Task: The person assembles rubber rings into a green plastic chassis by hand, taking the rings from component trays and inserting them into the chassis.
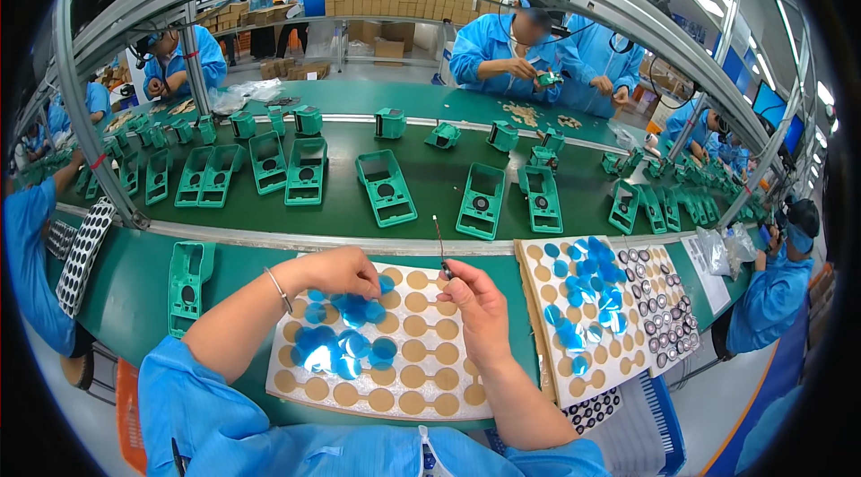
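Note:
My right hand (pixel 477 302) pinches a small dark part (pixel 447 271) between thumb and fingers. From that part a thin wire lead (pixel 439 239) rises, with a tiny pale connector at its upper end. My left hand (pixel 345 273) is closed, its fingertips bent down beside loose blue film discs (pixel 345 347); whatever they grip is hidden. Beneath both hands lies a white backing sheet (pixel 404 401) with rows of tan round stickers (pixel 414 326) joined in pairs. The blue discs are scattered over its left half.
To the right lies another sticker sheet (pixel 599 380) with blue discs, beside a sheet holding small round speakers (pixel 668 333). One green housing (pixel 186 284) lies left of my arm. Across a metal rail, more green housings (pixel 387 188) stand on the conveyor belt (pixel 430 159). Co-workers (pixel 511 51) sit opposite and alongside.

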A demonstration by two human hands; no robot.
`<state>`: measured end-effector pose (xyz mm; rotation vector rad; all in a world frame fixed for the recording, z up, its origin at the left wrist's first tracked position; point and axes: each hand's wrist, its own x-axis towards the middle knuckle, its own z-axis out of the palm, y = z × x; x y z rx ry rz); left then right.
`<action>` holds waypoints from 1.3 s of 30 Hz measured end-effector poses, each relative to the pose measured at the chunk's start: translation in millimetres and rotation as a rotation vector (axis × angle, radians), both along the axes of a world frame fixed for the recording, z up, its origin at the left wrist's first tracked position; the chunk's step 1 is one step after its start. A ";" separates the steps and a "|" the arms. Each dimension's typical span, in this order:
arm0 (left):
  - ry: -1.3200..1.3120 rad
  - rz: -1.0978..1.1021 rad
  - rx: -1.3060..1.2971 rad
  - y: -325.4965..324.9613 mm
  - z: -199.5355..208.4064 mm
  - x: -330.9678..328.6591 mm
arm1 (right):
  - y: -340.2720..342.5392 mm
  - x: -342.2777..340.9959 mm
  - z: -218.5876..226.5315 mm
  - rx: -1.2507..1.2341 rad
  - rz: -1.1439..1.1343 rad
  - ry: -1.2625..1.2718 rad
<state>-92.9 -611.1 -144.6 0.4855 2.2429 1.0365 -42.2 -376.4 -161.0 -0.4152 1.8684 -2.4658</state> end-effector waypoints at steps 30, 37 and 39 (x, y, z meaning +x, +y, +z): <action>-0.227 0.549 0.652 17.2 -13.8 -9.2 | 5.4 -6.9 4.8 0.677 -0.515 0.783; -0.101 0.571 0.729 28.1 -14.8 81.1 | -14.5 6.5 -1.0 0.835 -0.326 0.926; -0.090 0.589 0.770 29.7 -13.3 90.0 | -17.2 9.8 0.9 0.859 -0.307 0.942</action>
